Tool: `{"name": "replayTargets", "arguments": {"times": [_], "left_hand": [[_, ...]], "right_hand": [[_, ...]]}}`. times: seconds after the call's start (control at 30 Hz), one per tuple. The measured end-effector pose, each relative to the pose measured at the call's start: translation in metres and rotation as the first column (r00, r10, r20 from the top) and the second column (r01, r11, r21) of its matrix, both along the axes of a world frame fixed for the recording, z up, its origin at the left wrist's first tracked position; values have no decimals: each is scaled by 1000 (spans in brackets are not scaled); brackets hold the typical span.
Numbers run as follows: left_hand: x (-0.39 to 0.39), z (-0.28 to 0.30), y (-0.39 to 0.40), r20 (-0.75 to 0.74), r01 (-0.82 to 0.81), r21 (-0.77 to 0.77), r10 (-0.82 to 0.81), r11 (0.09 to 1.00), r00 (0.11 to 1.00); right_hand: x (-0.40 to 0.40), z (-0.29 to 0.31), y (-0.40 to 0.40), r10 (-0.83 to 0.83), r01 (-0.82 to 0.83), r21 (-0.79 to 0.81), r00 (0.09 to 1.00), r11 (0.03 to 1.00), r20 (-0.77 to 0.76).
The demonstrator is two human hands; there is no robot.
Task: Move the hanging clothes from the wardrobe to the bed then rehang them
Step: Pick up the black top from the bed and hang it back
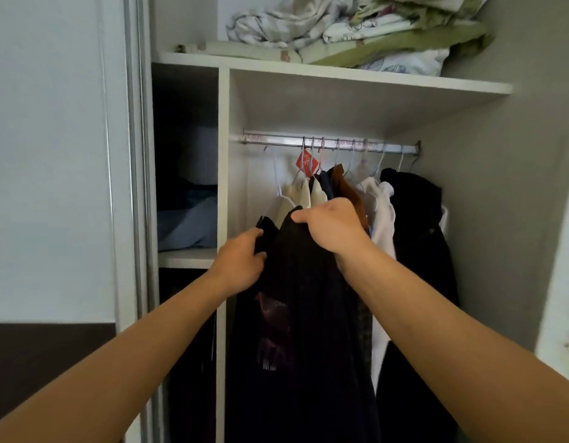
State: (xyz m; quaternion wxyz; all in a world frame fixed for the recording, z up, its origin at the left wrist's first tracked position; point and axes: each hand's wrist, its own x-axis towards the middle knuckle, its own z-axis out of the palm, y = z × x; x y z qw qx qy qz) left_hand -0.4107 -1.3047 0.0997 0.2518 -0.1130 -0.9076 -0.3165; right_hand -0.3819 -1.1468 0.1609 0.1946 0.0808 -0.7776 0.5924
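White wardrobe (224, 155) panels are filling the view, with a sliding door (53, 155) standing at nine o'clock and a shelf (340, 73) running across twelve o'clock, where crumpled bedding (356, 27) is lying. Below the shelf a metal rail (276, 139) is carrying a row of hangers, bunched toward two o'clock. Cream, navy, brown and white clothes (380, 212) are hanging there, with a red tag (305, 163) dangling among the hooks and a black coat (417, 225) hanging at three o'clock. At the centre a dark garment (302, 298) is hanging in front of the others, on a hanger whose hook is not clearly over the rail. The left hand (241, 263) is gripping the garment's left shoulder, fingers curled into the fabric. The right hand (331, 227) is gripping the top of the garment, fingers folded over the cloth. At nine o'clock, a side compartment is holding folded blue fabric (187, 222).
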Motion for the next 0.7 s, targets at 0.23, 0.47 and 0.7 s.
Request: {"name": "replayTargets", "arguments": {"times": [0.23,0.47,0.7], "left_hand": [[-42,14,-6,-71,100,151,-90,983,993],[-69,21,-5,-99,25,161,-9,987,995],[-115,44,19,-41,59,362,-47,930,998]], "right_hand": [[-89,41,-33,-116,116,5,993,993,22],[-154,75,-48,-225,230,97,972,968,-60],[-205,95,-40,-267,290,153,951,945,-155]]}}
